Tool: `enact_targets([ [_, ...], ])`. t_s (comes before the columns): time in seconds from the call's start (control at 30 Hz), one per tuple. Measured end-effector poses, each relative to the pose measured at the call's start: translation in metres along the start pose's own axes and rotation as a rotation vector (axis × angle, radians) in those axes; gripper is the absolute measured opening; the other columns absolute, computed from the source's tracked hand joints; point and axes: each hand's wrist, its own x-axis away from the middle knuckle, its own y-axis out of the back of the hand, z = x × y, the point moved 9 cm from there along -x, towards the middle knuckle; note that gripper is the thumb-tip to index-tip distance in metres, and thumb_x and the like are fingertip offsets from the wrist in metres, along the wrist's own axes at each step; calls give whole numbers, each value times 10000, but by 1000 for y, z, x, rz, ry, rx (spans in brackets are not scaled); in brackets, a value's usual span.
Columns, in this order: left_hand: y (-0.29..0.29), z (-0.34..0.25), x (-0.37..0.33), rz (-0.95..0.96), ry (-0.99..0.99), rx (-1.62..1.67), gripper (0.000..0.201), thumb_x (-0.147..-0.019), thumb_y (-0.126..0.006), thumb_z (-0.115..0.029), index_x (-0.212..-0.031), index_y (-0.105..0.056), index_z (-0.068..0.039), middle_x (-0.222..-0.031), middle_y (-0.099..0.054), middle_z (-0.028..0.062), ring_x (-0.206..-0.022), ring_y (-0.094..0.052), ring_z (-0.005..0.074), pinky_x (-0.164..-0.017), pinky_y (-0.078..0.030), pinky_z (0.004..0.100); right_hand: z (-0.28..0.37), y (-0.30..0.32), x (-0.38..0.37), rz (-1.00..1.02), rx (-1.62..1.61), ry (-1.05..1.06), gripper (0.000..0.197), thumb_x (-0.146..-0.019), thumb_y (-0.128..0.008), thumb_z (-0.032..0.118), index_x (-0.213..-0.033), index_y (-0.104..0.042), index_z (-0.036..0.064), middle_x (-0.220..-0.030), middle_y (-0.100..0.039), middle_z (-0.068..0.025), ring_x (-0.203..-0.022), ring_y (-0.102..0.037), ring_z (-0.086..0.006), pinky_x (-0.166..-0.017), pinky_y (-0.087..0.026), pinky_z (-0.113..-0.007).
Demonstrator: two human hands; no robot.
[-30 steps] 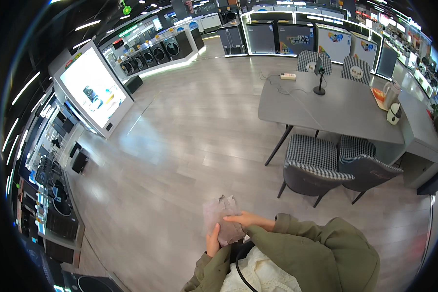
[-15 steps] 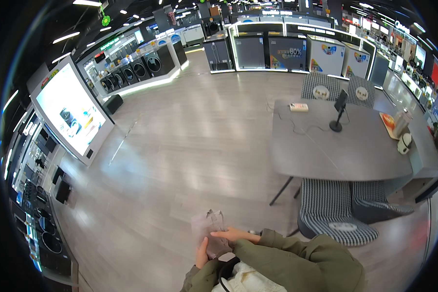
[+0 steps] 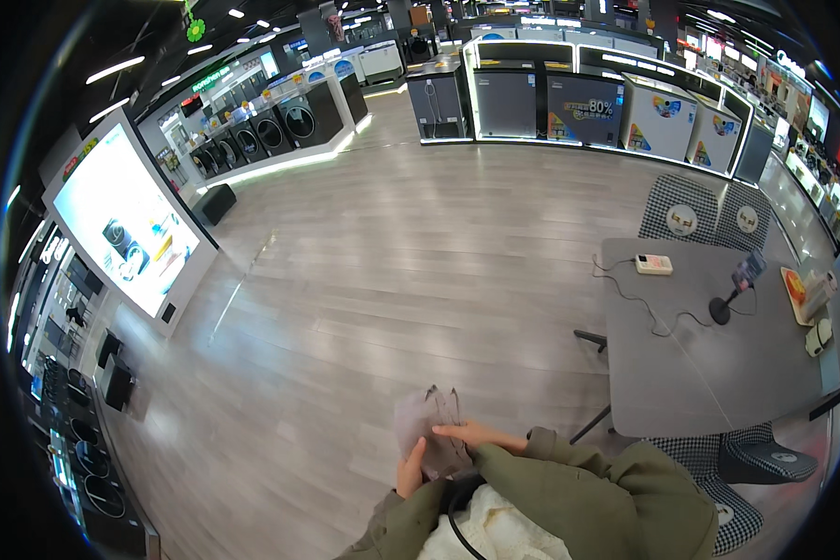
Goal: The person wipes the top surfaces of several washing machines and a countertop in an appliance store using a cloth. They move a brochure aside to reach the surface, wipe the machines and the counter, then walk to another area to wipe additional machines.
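Low in front of me, both hands hold a thin, see-through, mauve-grey packet (image 3: pixel 418 417) with creased, darker upper edges. It looks like a plastic bag; any contents cannot be made out. My left hand (image 3: pixel 411 469) grips its lower left side, with the thumb pointing up. From the right, my right hand (image 3: pixel 476 435) reaches across and presses its fingers on the front of the packet. Olive sleeves cover both forearms, and the lower end of the packet is partly hidden by the hands.
At the right stands a grey table (image 3: pixel 663 373) with a phone stand (image 3: pixel 721 310), a white cabled device (image 3: pixel 653 264) and a tray (image 3: pixel 793 291). Checked chairs (image 3: pixel 683 207) flank it. A lit display board (image 3: pixel 126 219) rises at left. Washing machines (image 3: pixel 271 131) and chest freezers (image 3: pixel 588 107) line the back.
The view has shifted, so the table and chairs now sit farther right and lower. Both hands still hold the packet, which appears slightly higher and more to the right.
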Motion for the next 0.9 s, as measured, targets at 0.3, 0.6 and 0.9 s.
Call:
enact_targets([
  [0.3, -52, -133, -239, 170, 33, -44, 345, -888, -582, -181, -1163, -538, 23, -1094, -584, 91, -970, -556, 175, -837, -445, 306, 123, 122, -182, -315, -129, 25, 483, -831, -650, 372, -1109, -597, -20, -1053, -620, -84, -959, -565, -154, -805, -444, -263],
  [0.6, -118, -164, -479, 163, 162, -118, 387, -881, -595, -193, -1191, -520, 27, -1119, -582, 103, -972, -568, 184, -821, -460, 307, 286, 259, -296, -250, -307, 88, 450, -859, -637, 266, -1198, -530, -10, -1114, -597, -81, -1023, -562, -157, -858, -458, -292],
  [0.9, -267, -220, -694, 197, 143, -223, 365, -869, -617, -208, -1130, -562, 41, -1059, -614, 101, -914, -586, 172, -778, -471, 291, 415, 456, -396, -244, -512, 207, 389, -889, -600, 217, -1206, -529, 3, -1152, -584, -81, -1043, -564, -172, -855, -471, -299],
])
